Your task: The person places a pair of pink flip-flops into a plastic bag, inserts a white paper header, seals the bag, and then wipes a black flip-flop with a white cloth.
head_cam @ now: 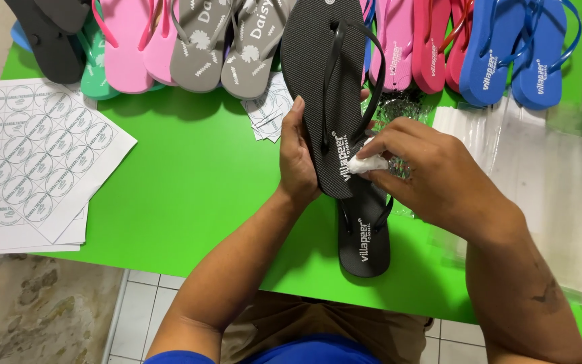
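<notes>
Pinching white wad (366, 164) in right hand (439, 180) fingers, left hand (298, 162) gripping black flip-flop (328, 87)

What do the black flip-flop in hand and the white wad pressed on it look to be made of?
Black flip-flop: apparently foam rubber, matte with a fine ribbed footbed; its strap looks smoother and slightly glossy. White wad, pinched by the right hand: likely soft cloth or tissue, crumpled; too small to tell which.

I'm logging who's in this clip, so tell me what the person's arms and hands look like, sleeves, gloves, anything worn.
Both hands are bare: no gloves, rings or watch show on the left hand or the right hand. Both forearms are uncovered. A dark mark, maybe a tattoo, sits on the right forearm. A blue sleeve edge shows at the left upper arm.
</notes>
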